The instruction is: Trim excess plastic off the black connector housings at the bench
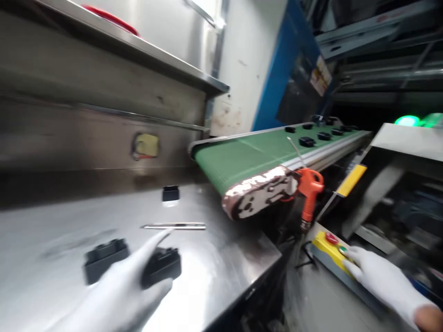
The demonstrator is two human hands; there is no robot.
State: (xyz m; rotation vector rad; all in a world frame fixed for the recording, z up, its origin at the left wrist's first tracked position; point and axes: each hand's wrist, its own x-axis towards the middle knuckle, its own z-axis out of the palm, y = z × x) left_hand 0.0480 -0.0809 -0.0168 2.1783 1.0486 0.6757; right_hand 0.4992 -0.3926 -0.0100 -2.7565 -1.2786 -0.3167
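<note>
My left hand (121,286), in a white glove, is blurred over the steel table. Its thumb and fingers lie around a black plastic part (162,265) with raised bumps on top. A similar black part (105,259) sits just left of that hand. Beyond it lies a thin silver pen-like tool (175,226), and farther back a small black piece (170,193). My right hand (379,276), also white-gloved, reaches to a yellow control box (327,246). Its outstretched fingers touch the box at the green button (342,249), beside a red button (331,238); it holds nothing.
A green conveyor belt (238,157) carries several black parts (306,141) toward its far end. An orange air gun (309,189) hangs at its near side. The steel table (228,267) ends at the right, and a steel shelf (155,55) runs above. A green light (407,121) glows at right.
</note>
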